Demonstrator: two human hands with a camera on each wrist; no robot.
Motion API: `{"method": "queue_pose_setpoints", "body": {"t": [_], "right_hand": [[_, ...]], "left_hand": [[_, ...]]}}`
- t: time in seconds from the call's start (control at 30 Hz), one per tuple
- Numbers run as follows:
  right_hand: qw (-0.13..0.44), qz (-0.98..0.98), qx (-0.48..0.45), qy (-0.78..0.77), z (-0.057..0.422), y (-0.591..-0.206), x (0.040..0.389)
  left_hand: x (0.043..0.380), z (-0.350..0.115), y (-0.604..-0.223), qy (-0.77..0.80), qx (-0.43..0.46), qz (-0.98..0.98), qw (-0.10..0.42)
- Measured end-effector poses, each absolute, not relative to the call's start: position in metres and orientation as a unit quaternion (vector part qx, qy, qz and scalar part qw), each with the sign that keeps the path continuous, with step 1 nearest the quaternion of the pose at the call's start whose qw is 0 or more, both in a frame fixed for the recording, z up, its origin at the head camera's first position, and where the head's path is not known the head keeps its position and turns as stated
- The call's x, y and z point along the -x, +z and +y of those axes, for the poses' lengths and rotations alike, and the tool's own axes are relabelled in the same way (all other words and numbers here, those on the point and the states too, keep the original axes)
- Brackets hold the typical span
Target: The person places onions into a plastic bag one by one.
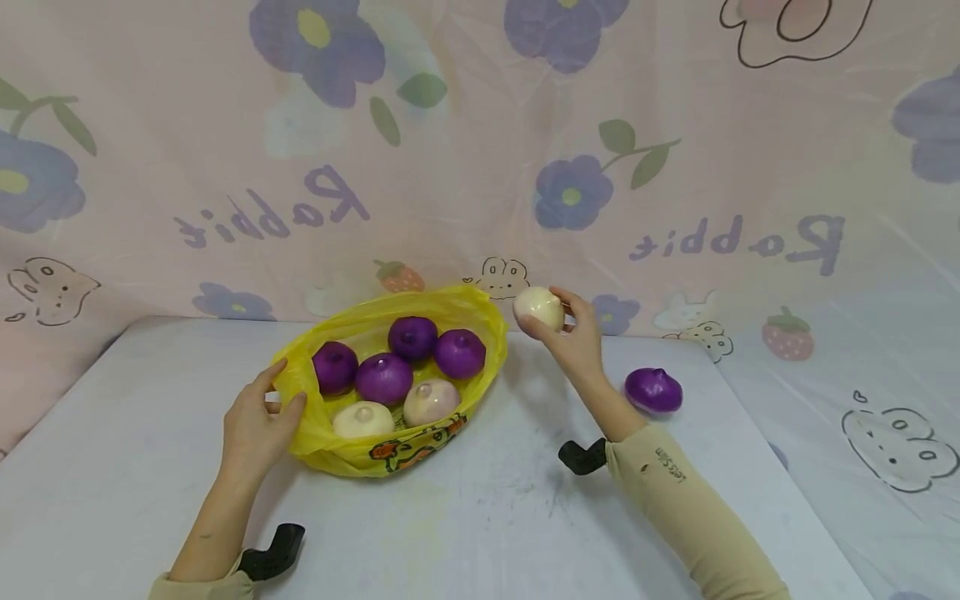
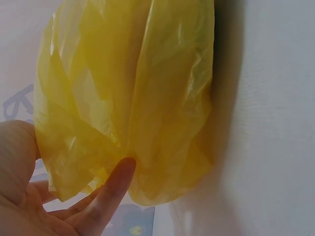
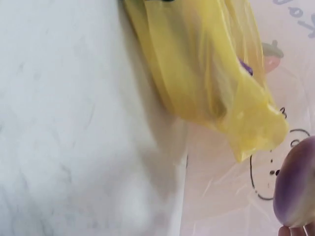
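Note:
A yellow plastic bag (image 1: 330, 454) lies open on the table with several purple onions (image 1: 384, 379) and two pale ones (image 1: 363, 419) inside. My left hand (image 1: 251, 429) holds the bag's left edge; one fingertip (image 2: 125, 169) lies against the plastic in the left wrist view. Up beyond the bag's right end, my right hand (image 1: 573, 333) grips an onion (image 1: 538, 308) that looks creamy white from the head. Its other side shows purple in the right wrist view (image 3: 294, 184). The held onion is apart from the bag.
A single purple onion (image 1: 654, 391) sits on the white table (image 1: 487, 533) by my right forearm. A patterned cloth (image 1: 465, 150) hangs behind the table's far edge. Black wrist pieces (image 1: 276, 552) stick out from both sleeves.

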State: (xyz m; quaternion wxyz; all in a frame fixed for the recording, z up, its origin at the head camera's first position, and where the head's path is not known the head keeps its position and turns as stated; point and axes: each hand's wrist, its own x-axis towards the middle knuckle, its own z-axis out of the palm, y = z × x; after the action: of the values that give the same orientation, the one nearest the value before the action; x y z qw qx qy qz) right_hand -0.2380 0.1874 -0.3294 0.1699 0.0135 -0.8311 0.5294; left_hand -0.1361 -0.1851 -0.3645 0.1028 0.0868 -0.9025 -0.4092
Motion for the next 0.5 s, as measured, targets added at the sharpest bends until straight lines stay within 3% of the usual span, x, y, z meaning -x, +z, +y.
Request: {"method": "queue_pose_setpoints", "body": {"t": [0.5], "right_hand": [[0.161, -0.822, -0.076, 0.541, 0.149, -0.313, 0.235]], "left_hand": [[0.135, -0.185, -0.364, -0.414, -0.087, -0.9, 0.102]]}}
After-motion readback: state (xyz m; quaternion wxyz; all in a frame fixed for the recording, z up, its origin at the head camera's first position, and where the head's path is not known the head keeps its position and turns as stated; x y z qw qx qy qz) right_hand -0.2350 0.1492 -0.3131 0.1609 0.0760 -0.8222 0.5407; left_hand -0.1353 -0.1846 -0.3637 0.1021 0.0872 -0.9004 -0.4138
